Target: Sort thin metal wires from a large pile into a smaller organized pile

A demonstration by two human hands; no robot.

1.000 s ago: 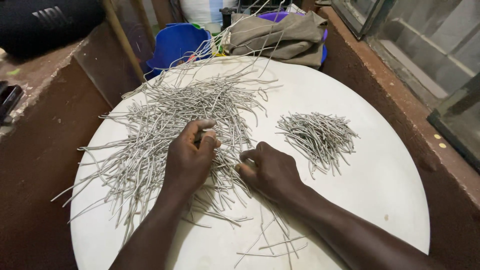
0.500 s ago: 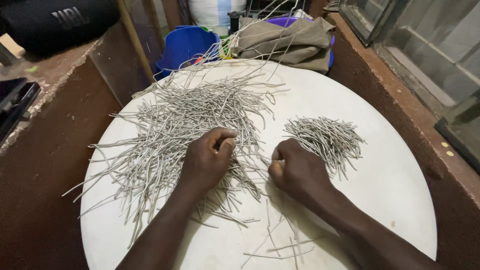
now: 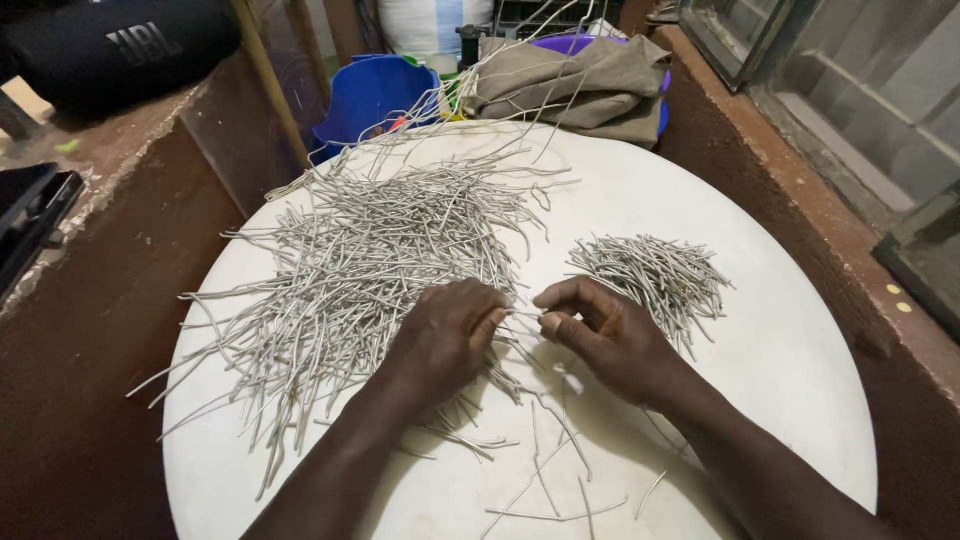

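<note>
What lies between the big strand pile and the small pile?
In the head view, the left hand, the right hand and bare table lie between the big pile and small pile.

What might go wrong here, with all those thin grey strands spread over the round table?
The big pile reaches the table's left and far rims, so a nudge may drop strands off. Loose strands near the wrists could get swept away. The small pile sits close to the right hand, so sorted and unsorted strands might mix.

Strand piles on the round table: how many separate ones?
2. A large loose pile left of centre, under the left hand; a small pile right of the right hand. A few stray strands lie near the front edge.
</note>
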